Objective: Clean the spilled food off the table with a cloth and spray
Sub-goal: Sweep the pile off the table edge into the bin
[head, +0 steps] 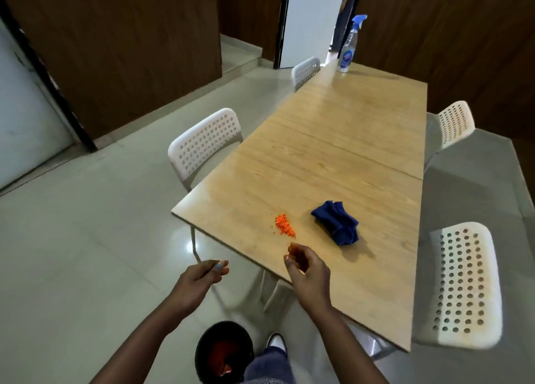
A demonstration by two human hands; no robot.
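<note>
Spilled food (285, 225), a small heap of orange grains, lies near the near corner of the wooden table (333, 140). Just to its right, apart from it, sits a crumpled dark blue cloth (336, 222). A clear spray bottle (349, 45) with a blue trigger stands upright at the far end of the table, well apart from both. The right hand (307, 263) hovers above the table edge just this side of the grains, fingers loosely curled with tips drawn together; whether it pinches any grains I cannot tell. The left hand (202, 276) hangs off the table's edge over the floor, fingers loosely curled, holding nothing. Below, a black bin (224, 351) with orange contents stands on the floor beside a shoe (277, 342). White perforated chairs (204, 143) stand around the table.
</note>
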